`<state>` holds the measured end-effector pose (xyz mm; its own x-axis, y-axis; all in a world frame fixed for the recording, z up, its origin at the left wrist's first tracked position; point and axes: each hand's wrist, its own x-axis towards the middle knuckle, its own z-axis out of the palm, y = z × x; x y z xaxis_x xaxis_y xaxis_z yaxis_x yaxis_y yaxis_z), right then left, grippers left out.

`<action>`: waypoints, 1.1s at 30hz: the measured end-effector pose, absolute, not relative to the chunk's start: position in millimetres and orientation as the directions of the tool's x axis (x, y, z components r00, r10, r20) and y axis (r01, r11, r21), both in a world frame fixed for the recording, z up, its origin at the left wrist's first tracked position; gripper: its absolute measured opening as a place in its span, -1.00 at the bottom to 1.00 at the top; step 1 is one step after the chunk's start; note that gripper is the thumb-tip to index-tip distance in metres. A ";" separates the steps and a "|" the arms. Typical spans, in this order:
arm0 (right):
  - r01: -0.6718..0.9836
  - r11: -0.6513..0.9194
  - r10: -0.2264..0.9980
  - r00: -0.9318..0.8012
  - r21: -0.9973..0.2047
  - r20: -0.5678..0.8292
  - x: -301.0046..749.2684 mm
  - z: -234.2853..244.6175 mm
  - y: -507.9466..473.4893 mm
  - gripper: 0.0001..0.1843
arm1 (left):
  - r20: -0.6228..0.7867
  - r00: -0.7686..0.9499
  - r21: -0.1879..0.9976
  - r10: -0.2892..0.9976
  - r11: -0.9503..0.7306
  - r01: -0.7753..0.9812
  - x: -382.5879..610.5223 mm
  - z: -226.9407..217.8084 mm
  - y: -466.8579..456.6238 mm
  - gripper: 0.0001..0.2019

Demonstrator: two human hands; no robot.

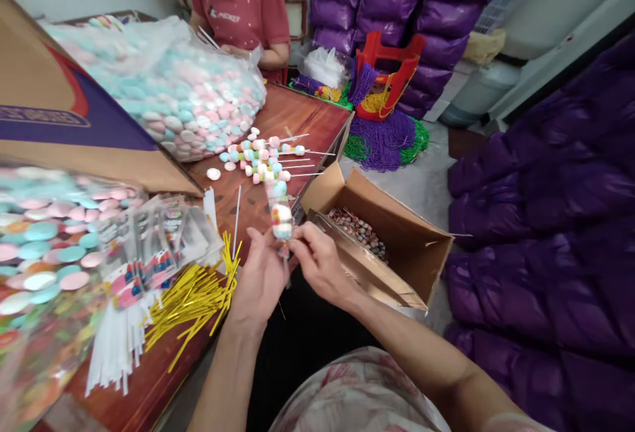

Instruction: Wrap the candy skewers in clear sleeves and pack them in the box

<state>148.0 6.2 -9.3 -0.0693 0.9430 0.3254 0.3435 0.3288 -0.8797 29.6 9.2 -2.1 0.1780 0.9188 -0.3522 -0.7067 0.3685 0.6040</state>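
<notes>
A candy skewer [282, 217] with pastel pieces, seemingly in a clear wrapper, stands upright between my hands above the table's front edge. My left hand [258, 280] supports its lower end, fingers curled round the stick. At the neck just under the candy, my right hand [321, 261] pinches with thumb and fingertips. Whether a tie is in that pinch is too small to tell. Beyond them, several unwrapped candy skewers [262, 157] lie piled on the wooden table [297, 111]. Left of my left hand are gold twist ties [191, 300], printed clear bags [159, 240] and white sticks [119, 339].
A large bag of pastel candies [203, 108] and a cardboard box [94, 114] stand on the left. An open carton [407, 240] with small items is at the right. Across the table sits a person in a red shirt [243, 12]. Purple bundles [540, 253] line the right side.
</notes>
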 end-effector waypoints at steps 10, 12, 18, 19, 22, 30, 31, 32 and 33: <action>0.169 0.050 0.982 0.170 -0.984 0.079 188.8 -6.2 -17.1 -0.86 | -0.403 0.206 0.803 0.892 0.453 -0.387 72.1 -13.6 -6.3 -0.48; -0.036 -0.050 0.987 0.149 -0.998 -0.055 189.8 -10.8 -25.3 -0.82 | -0.344 0.246 0.768 0.906 0.422 -0.481 74.6 -15.3 -4.8 -0.54; -0.334 -0.349 0.927 0.011 -0.876 -0.374 207.1 -25.2 -39.9 -0.74 | -0.047 0.188 0.999 0.981 0.049 -0.007 77.4 -12.9 -4.6 -0.71; -0.408 -0.356 0.911 0.051 -0.841 -0.410 212.2 -28.3 -38.7 -0.74 | 0.047 0.178 0.993 0.983 -0.065 0.095 71.9 -10.9 -2.9 -0.75; -0.611 -0.334 0.842 0.148 -0.718 -0.519 226.4 -39.3 -29.0 -0.62 | 0.258 -0.008 0.923 0.966 -0.244 0.298 26.9 -2.4 5.6 -0.84; -0.470 -0.477 0.845 -0.014 -0.743 -0.534 184.0 -57.7 -19.1 -0.58 | 0.245 -0.564 0.771 0.788 0.194 0.606 -188.4 -20.0 8.1 -0.67; -0.454 -0.467 0.863 -0.045 -0.759 -0.504 170.6 -55.6 -19.8 -0.61 | 0.221 -0.568 0.776 0.793 0.209 0.595 -200.4 -26.6 7.4 -0.65; -0.431 -0.449 0.882 -0.076 -0.782 -0.465 157.3 -52.5 -20.4 -0.64 | 0.191 -0.565 0.790 0.802 0.216 0.573 -207.7 -32.5 7.3 -0.66; -0.404 -0.419 0.903 -0.092 -0.813 -0.420 144.9 -48.9 -20.7 -0.67 | 0.165 -0.569 0.806 0.805 0.223 0.549 -211.3 -37.0 7.7 -0.69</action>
<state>144.9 -20.7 -48.9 -0.0922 0.9030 -0.4197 -0.4039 -0.4192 -0.8131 -211.3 7.7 -37.0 -0.5694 0.8054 0.1645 0.5486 0.2232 0.8057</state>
